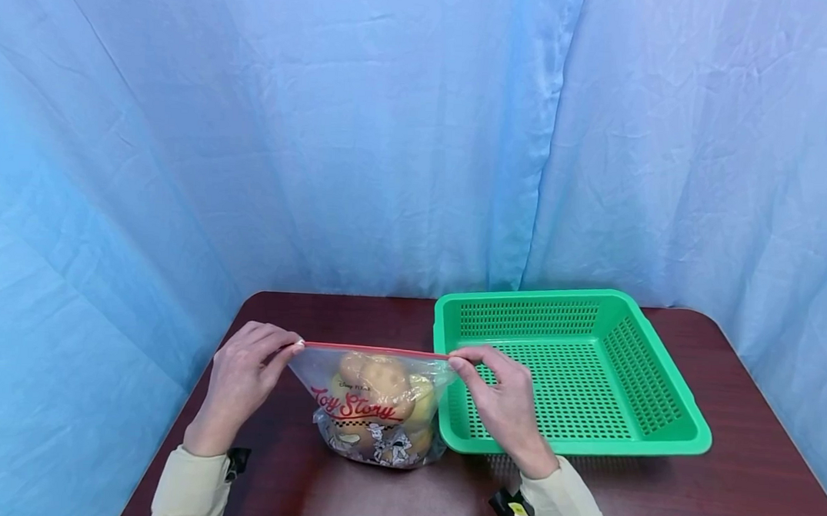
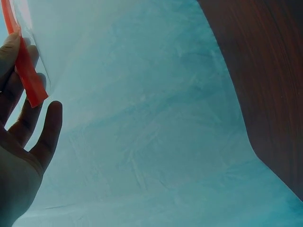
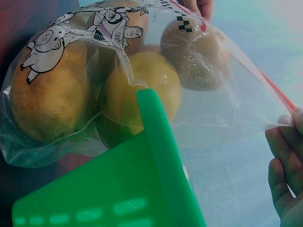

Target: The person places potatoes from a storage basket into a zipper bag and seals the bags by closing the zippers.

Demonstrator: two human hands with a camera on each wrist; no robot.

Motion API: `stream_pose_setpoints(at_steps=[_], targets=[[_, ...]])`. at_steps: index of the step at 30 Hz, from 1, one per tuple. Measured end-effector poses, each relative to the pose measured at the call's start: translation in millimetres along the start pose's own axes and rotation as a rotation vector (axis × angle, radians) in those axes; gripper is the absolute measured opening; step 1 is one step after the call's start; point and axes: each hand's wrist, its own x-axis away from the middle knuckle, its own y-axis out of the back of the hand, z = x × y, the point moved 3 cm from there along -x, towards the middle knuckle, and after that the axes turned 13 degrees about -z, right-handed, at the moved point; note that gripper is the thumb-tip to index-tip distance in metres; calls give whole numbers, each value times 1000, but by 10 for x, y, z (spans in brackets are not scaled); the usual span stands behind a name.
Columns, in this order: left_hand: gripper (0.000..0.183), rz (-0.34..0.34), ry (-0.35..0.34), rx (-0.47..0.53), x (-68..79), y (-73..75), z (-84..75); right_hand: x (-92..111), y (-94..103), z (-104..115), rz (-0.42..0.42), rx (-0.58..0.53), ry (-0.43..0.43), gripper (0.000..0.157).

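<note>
A clear zip bag with Toy Story print and a red top strip stands on the table, filled with several round, yellowish-brown fruits or vegetables. My left hand pinches the left end of the red strip between thumb and fingers; in the left wrist view the strip's end sticks out past the fingertips. The right end is pinched by my right hand. Between both hands the strip is stretched straight, and the bag's mouth looks flat. In the right wrist view, the bag leans close to a green basket's rim.
A green plastic basket with slotted walls sits on the right of the dark wooden table, just beside the bag and partly under my right hand. Light blue curtains hang behind the table and along its sides.
</note>
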Motion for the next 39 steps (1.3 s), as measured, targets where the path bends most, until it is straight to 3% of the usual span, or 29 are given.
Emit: stream_pose_setpoints(at_steps=[39], targets=[[24, -38, 33, -4, 48, 96, 154, 9, 9, -1, -2, 17, -8, 16]])
